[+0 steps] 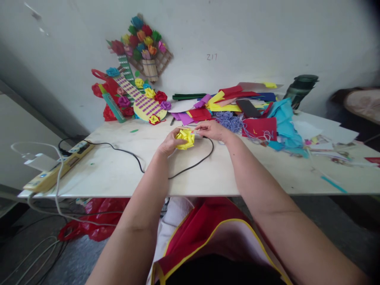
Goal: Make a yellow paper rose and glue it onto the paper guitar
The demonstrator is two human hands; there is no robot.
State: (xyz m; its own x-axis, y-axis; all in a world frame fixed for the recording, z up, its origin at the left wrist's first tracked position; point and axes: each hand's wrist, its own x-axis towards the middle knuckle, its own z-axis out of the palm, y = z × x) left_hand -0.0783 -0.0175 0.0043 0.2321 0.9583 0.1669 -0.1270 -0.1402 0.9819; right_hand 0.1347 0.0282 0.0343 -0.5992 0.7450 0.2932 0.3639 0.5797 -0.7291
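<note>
A yellow paper flower (185,139) with folded, layered petals is held just above the white table (118,174). My left hand (169,143) grips it from its left side, fingers closed around the edge. At the flower's upper right, my right hand (211,130) is closed in a pinch. Something thin and pale runs from its fingertips across the flower's top; what it is I cannot make out. A black cable (211,152) loops on the table beneath both hands.
Behind the hands lie coloured paper sheets (225,103), purple yarn (230,120), a phone (247,108) and turquoise crepe paper (282,118). A dark bottle (301,89) stands back right. A flower-decorated paper guitar (141,97) and a glue bottle (113,105) are back left, a power strip (56,170) front left.
</note>
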